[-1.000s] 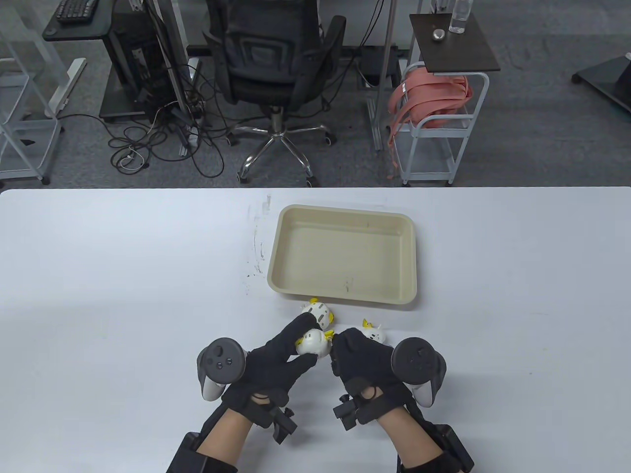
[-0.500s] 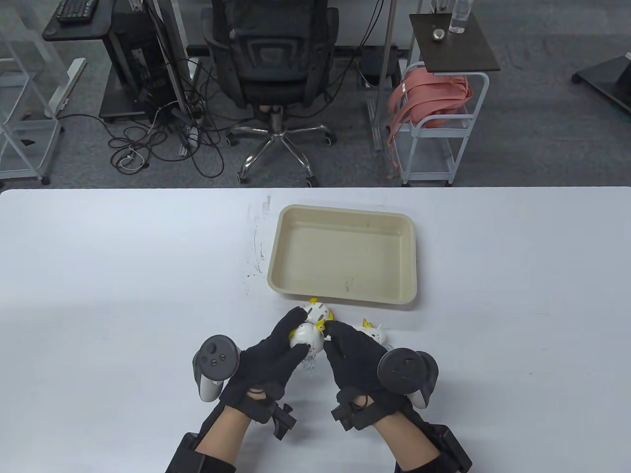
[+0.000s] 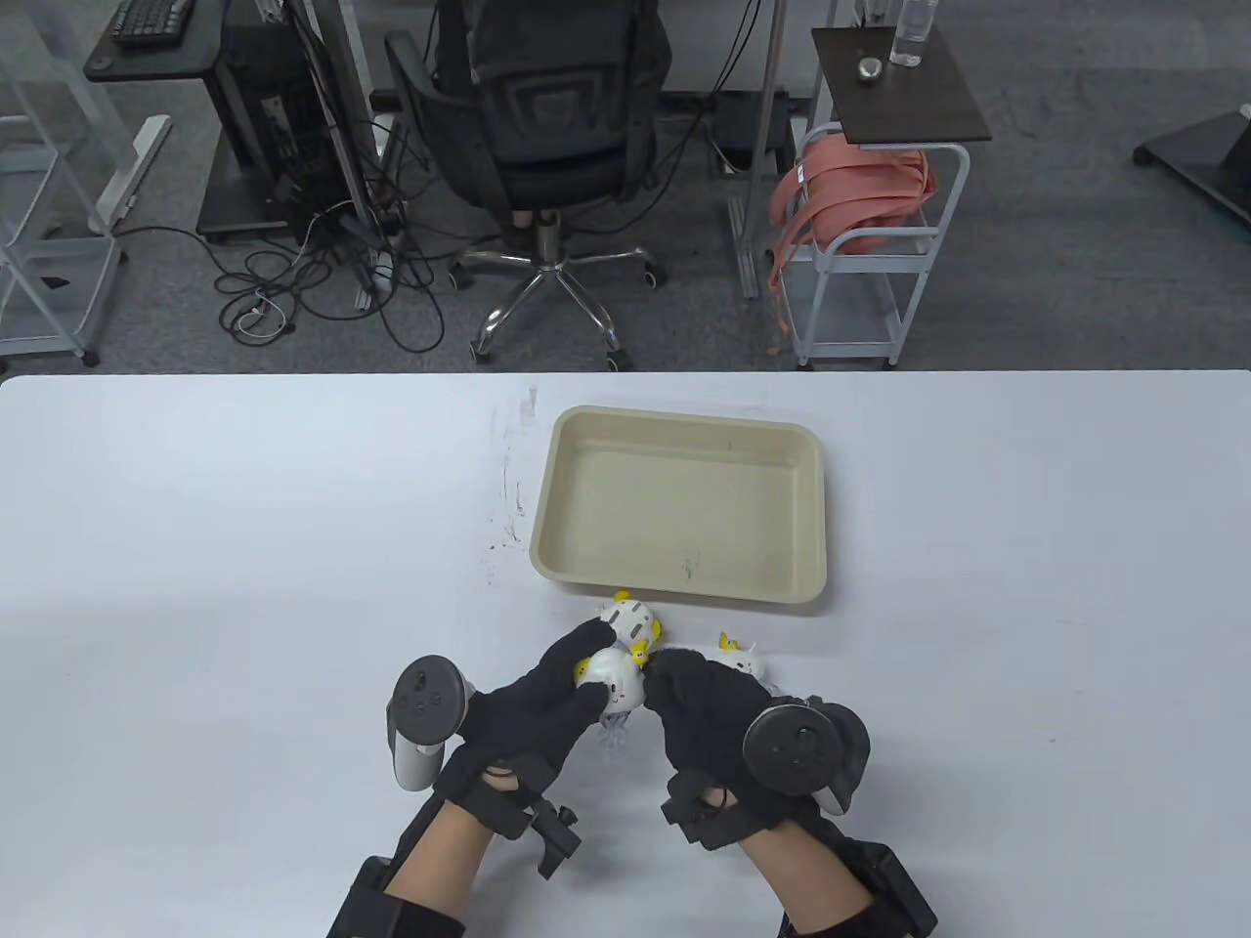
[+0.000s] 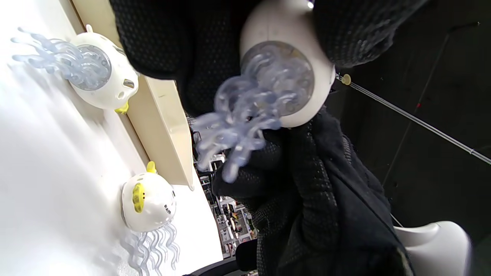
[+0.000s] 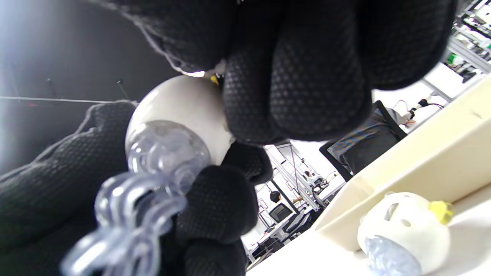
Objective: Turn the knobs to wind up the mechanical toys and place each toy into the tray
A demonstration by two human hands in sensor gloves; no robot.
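Jellyfish wind-up toy [image 3: 616, 680], held above the table [image 3: 244, 586] just in front of the tray [image 3: 681, 584]: against half a second ago both hands sit slightly nearer the person, right tracker [image 3: 794, 745] rolled further over. Count: three toys, one held, one [image 3: 630, 621] by the tray's near wall, one [image 3: 740, 661] behind the right hand [image 3: 704, 696]; one beige tray. White dome, yellow knobs, clear curly tentacles below; left hand [image 3: 533, 699] fingers curled round it, right fingertips pinching its side
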